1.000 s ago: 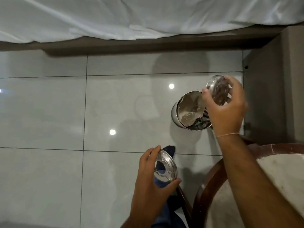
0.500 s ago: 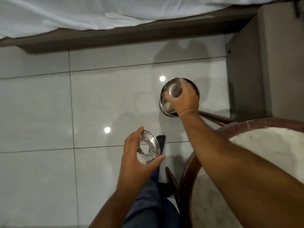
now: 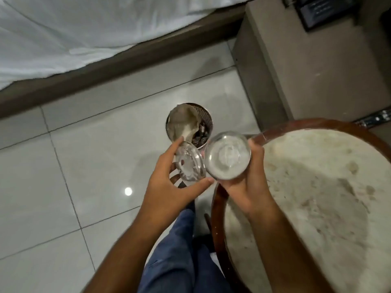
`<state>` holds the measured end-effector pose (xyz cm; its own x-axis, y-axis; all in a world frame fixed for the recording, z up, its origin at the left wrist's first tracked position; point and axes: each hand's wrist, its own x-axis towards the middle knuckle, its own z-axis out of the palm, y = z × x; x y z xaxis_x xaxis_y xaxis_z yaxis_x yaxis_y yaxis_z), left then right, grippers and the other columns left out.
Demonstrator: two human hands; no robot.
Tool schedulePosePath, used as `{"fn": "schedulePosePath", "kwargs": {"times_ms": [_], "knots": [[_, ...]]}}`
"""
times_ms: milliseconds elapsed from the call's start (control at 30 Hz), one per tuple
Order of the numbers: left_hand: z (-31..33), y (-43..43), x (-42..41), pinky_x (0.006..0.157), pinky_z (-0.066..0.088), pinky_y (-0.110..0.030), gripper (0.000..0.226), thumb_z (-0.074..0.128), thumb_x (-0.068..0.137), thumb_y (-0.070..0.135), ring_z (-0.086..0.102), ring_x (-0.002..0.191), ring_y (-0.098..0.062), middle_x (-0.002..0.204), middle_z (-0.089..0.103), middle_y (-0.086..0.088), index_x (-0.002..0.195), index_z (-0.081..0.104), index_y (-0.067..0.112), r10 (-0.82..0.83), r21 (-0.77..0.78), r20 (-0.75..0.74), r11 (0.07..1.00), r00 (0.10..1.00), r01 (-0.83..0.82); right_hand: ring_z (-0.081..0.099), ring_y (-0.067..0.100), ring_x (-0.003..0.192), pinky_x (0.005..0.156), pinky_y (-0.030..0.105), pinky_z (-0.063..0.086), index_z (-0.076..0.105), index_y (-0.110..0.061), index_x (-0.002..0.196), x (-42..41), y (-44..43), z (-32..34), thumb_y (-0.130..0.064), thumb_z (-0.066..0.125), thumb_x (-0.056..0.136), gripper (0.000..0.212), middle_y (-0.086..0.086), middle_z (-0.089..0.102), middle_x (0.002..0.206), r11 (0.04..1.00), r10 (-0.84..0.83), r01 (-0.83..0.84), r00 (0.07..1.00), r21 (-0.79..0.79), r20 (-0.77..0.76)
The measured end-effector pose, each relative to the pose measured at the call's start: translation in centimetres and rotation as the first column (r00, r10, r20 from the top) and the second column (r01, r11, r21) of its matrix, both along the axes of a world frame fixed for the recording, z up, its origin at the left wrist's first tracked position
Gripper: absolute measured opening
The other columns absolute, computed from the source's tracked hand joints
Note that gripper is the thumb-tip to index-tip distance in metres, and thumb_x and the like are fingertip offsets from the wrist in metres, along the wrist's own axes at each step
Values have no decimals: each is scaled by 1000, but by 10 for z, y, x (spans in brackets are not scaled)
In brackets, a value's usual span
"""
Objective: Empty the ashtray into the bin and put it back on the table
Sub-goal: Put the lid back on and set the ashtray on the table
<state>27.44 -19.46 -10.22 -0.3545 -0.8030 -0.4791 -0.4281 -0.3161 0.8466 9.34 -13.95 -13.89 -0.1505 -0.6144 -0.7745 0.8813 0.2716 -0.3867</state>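
Observation:
My right hand (image 3: 247,185) holds the round metal ashtray bowl (image 3: 227,155) upright, its pale inside facing me, just left of the table's rim. My left hand (image 3: 169,187) grips the ashtray's shiny lid (image 3: 190,163) by its edge, tilted, right beside the bowl and nearly touching it. Beyond both hands the small metal mesh bin (image 3: 206,117) stands on the floor, with crumpled paper and dark scraps inside. The round table (image 3: 317,187) with a pale stone top and dark wooden rim lies at the right.
A bed with a white sheet (image 3: 84,28) and brown base runs across the top. A grey cabinet (image 3: 306,60) stands at the upper right, close to the bin. Glossy grey floor tiles (image 3: 74,166) fill the left. My blue trouser leg (image 3: 175,250) shows below.
My right hand has drawn the ashtray bowl back from over the bin and turned it upright next to the lid in my left hand. The view has shifted toward the table.

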Motion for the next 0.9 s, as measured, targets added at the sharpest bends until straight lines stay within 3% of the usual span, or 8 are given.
{"fn": "schedulePosePath", "kwargs": {"times_ms": [67, 167, 300, 533, 733, 900], "knots": [[8, 4, -23, 98, 58, -20, 106, 98, 64, 42, 62, 126, 2, 148, 56, 21, 155, 44, 49, -171, 3, -19, 985, 985, 171, 64, 38, 141, 107, 52, 60, 62, -16, 155, -6, 38, 8, -63, 56, 102, 71, 19, 71, 149, 1000, -7, 6, 999, -26, -40], [13, 19, -50, 102, 53, -15, 108, 98, 66, 42, 57, 131, 5, 149, 53, 18, 158, 42, 42, -422, -49, -9, 906, 907, 421, 67, 39, 138, 100, 44, 64, 65, -16, 151, -6, 83, 19, -64, 62, 97, 72, 21, 72, 147, 999, -32, 30, 997, -34, -75], [14, 50, -82, 111, 54, -31, 109, 99, 68, 40, 56, 135, -1, 150, 52, 17, 159, 40, 43, -617, -49, -16, 787, 787, 615, 71, 30, 132, 95, 37, 66, 62, -17, 153, -6, 131, 27, -44, 47, 112, 51, 19, 71, 149, 987, -163, 163, 982, -7, -94], [20, 102, -115, 109, 56, -32, 109, 97, 65, 52, 52, 140, -1, 150, 51, 26, 157, 39, 53, -803, 6, -85, 592, 590, 806, 73, 26, 133, 93, 31, 66, 71, -20, 145, -1, 192, 44, -56, 60, 102, 58, 13, 75, 145, 922, -379, 384, 920, 43, -100], [24, 137, -145, 108, 57, -36, 114, 95, 58, 57, 55, 135, -1, 143, 52, 27, 158, 41, 44, -903, -38, -13, 430, 430, 902, 68, 29, 140, 100, 32, 65, 63, -18, 154, 3, 234, 43, -62, 51, 106, 67, 13, 72, 151, 841, -527, 533, 846, 88, -86], [22, 171, -174, 105, 56, -25, 114, 95, 58, 58, 50, 132, 11, 143, 50, 29, 157, 40, 48, -962, -52, 25, 271, 272, 961, 72, 28, 134, 94, 30, 66, 68, -15, 150, -4, 271, 47, -65, 50, 104, 70, 16, 74, 148, 722, -681, 685, 728, 92, -82]]}}
